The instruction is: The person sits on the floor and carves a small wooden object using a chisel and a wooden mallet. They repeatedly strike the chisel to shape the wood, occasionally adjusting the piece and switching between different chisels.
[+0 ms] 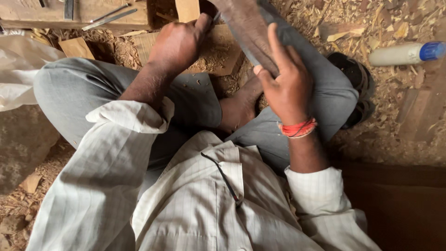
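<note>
I sit cross-legged on a floor strewn with wood shavings. My right hand (285, 81), with a red thread band at the wrist, grips a long dark piece of wood (246, 28) that slants up towards the top edge. My left hand (179, 44) is closed in a fist just left of that piece, above a pale wooden board (220, 53). A small metal tip (216, 16) shows by its thumb; the rest of that tool is hidden inside the fist. My bare foot (237, 109) lies under the dark wood.
A white bottle with a blue cap (404, 53) lies at the right. A black sandal (357, 76) sits by my knee. A plank with metal tools (100, 16) is at the top left, a white sack (18, 69) at the left.
</note>
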